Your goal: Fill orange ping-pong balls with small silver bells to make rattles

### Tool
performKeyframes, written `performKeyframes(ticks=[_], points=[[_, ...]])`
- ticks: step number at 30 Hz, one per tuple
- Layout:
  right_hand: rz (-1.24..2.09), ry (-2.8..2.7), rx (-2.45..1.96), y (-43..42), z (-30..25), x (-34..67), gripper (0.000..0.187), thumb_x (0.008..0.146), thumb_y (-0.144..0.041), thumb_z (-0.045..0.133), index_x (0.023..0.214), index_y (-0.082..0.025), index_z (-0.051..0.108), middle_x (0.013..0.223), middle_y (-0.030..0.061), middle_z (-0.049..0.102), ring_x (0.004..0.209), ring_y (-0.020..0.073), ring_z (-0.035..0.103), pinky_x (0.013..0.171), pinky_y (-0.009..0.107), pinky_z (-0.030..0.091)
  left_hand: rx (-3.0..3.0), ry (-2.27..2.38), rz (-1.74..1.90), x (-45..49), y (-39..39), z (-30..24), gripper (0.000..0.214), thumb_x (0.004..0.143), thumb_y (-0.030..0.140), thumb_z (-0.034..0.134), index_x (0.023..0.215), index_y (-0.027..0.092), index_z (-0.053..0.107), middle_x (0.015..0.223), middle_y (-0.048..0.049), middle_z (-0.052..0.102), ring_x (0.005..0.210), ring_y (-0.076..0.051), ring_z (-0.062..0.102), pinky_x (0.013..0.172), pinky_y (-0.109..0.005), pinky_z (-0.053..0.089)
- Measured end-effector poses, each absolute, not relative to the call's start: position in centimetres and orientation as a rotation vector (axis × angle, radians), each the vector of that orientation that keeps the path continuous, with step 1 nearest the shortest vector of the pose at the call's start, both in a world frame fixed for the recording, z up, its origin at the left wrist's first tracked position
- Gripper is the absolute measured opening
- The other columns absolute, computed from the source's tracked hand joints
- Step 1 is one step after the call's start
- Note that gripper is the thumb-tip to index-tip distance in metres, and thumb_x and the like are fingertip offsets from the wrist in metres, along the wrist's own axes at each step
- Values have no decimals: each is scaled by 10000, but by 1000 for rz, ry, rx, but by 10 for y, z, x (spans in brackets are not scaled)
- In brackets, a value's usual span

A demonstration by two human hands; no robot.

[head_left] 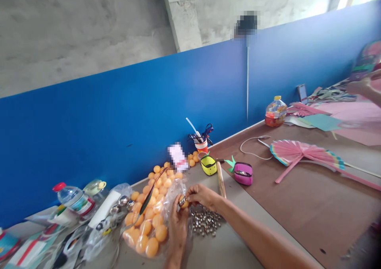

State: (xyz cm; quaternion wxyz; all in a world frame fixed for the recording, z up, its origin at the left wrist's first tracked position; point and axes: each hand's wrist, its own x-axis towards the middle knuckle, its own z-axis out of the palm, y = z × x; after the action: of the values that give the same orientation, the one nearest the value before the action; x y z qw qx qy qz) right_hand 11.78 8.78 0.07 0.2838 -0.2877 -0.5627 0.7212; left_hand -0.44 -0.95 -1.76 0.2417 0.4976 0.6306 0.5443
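Note:
My left hand [178,223] is closed around an orange plastic ball [185,204], with a shiny silver piece, perhaps a bell, showing at its near side. The fingers of my right hand [202,196] are pinched against the same ball from above; whether they also hold the silver piece is too small to tell. Just below the right wrist lies a heap of small silver bells [205,222]. Beside my left hand a clear plastic bag [174,193] is spread open, full of orange balls [145,227] like the held one.
Behind my hands are a wooden-handled tool [221,179], a yellow pouch [208,165], a purple pouch [243,173] and a cup of tools [201,145]. Bottles [74,199] and clutter lie left. A pink fan [306,153] and juice jug [275,112] stand right, near another person's hand [364,87].

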Motion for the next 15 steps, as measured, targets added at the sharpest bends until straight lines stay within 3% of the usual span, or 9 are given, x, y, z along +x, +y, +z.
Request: performKeyframes(ticks=[15], points=[[1935,-1455,-925,81,1,115,95,604,-91,584,644,-171,555,459,-69,526,412,72,451,439,187,318,1306,1783,1531,-3,-7,-24,429,751,350,603,1144,182,638,1193,-111,667,1143,-276,587,947,-398,489]])
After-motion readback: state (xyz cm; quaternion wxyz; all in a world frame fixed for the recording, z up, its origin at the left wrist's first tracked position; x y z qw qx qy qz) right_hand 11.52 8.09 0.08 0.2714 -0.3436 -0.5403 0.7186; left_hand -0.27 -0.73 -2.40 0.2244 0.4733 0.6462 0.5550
